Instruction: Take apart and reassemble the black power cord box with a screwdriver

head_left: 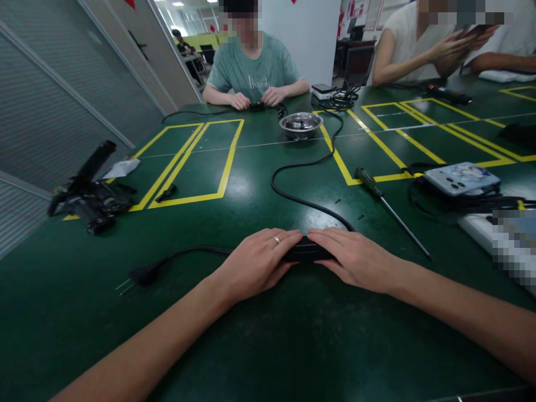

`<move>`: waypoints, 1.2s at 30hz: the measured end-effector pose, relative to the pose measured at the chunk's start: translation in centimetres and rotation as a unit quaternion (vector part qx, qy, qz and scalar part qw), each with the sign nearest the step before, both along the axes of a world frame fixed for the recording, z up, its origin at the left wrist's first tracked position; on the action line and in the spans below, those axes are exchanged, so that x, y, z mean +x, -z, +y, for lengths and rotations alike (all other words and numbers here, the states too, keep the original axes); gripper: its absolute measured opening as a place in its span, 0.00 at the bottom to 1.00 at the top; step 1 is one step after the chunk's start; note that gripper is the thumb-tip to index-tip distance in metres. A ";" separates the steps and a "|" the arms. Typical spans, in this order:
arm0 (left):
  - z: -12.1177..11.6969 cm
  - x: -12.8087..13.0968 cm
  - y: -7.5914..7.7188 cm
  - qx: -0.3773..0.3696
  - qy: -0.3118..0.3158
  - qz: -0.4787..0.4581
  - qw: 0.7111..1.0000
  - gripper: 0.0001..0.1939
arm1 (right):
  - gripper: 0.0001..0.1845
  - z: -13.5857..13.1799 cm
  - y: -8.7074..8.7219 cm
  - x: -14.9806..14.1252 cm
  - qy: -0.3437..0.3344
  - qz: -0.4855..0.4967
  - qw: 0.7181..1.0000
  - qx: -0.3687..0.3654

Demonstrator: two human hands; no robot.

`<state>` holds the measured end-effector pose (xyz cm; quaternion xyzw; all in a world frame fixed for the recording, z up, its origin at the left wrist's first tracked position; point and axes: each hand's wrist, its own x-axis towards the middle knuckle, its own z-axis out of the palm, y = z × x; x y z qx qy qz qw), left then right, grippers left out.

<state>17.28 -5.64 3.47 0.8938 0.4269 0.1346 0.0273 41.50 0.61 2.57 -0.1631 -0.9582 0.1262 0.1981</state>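
A black box-shaped power adapter [309, 249] with a cable at each end lies on the green table in front of me. My left hand [262, 258] grips its left end, and my right hand [354, 258] grips its right end, fingers on top and thumbs at the near side. From the left end a cord leads to a black two-pin plug [144, 274]. Another black cable [288, 192] curves away from the right side toward the back. Right of my hands lies a screwdriver [393, 212], with two small screws [360, 216] beside it.
A metal bowl [300, 126] holding small parts stands further back. Black gear [94, 195] lies at left. A phone [463, 178] and cables are at right. Across the table a person [255, 72] handles a small black object. Yellow tape [221, 195] marks the tabletop.
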 end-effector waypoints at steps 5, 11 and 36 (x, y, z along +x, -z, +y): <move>-0.1 0.4 -0.1 0.032 -0.003 0.034 0.999 0.24 | 0.24 -0.1 0.2 0.1 0.004 0.009 1.000 0.017; -0.3 1.4 -0.4 0.045 0.010 0.018 0.999 0.19 | 0.25 0.3 -0.1 0.0 -0.011 0.009 1.000 0.014; -1.2 2.7 0.1 0.049 -0.002 0.072 0.996 0.29 | 0.19 7.9 -0.8 6.3 0.473 -0.136 0.869 -0.056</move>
